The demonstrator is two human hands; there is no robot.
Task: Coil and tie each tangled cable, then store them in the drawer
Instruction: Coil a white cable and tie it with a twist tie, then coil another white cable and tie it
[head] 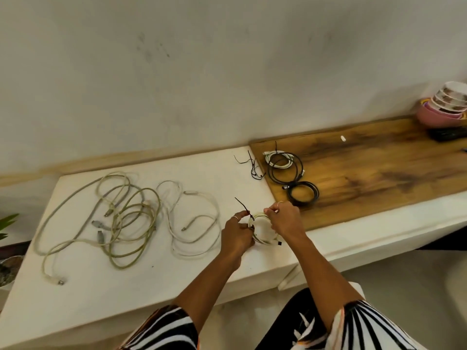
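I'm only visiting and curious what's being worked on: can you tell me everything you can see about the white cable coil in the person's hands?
The white cable coil is a thin, pale, plastic-looking cord wound into a small round bundle of several loops, with a dark-tipped plug sticking out at its lower right. It is held just above the white counter. The right hand grips its upper right side, and the left hand pinches its left side, where a thin black tie wraps it, tail pointing up and left.
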